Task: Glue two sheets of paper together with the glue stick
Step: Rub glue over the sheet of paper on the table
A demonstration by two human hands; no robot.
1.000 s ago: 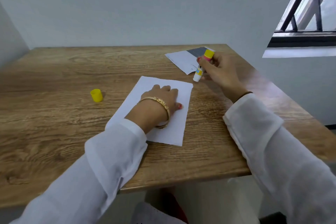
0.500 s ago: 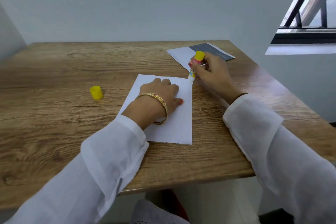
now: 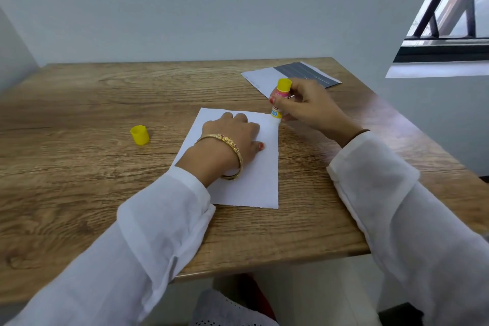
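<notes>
On the wooden table point(image 3: 79, 103), the white sheet point(image 3: 251, 182) lies flat under the left hand point(image 3: 232, 137) (fingers extended, pressing). The right hand point(image 3: 307, 106) grips the glue stick point(image 3: 280, 98) upright, tip contacting the sheet's far right corner.

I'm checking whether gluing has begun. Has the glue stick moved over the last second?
Yes. The glue stick, gripped by the right hand, came down from beside the far sheet onto the near sheet's far right corner.
</notes>
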